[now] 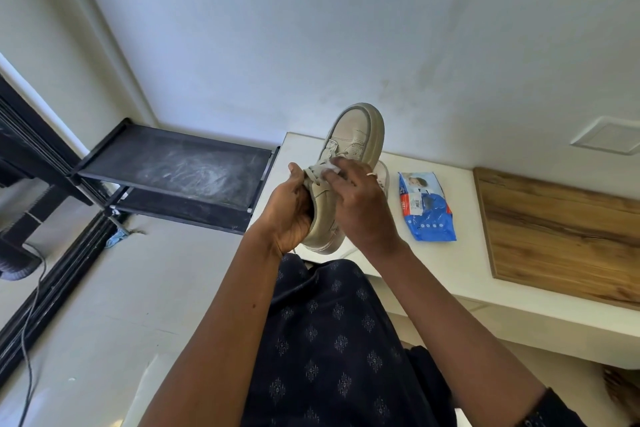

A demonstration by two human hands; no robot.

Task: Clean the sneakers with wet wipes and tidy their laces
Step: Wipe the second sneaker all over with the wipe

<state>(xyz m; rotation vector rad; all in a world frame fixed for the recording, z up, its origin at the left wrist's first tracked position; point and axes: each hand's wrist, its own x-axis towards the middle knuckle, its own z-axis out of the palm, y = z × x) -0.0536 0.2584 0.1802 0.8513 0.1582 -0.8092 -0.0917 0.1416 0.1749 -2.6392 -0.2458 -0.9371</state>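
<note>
Head view: the sneaker is held up just left of the wipes pack, which lies on the desk. Its heel is clasped by the curled left grip. A wet wipe is pinched against the laces by the right grip. Short strokes along each lace are advised, with the shoe braced firmly.

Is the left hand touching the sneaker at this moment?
Touching. The head view shows the left hand gripping the sneaker near its heel, while the right hand holds a wipe against its laces.
</note>
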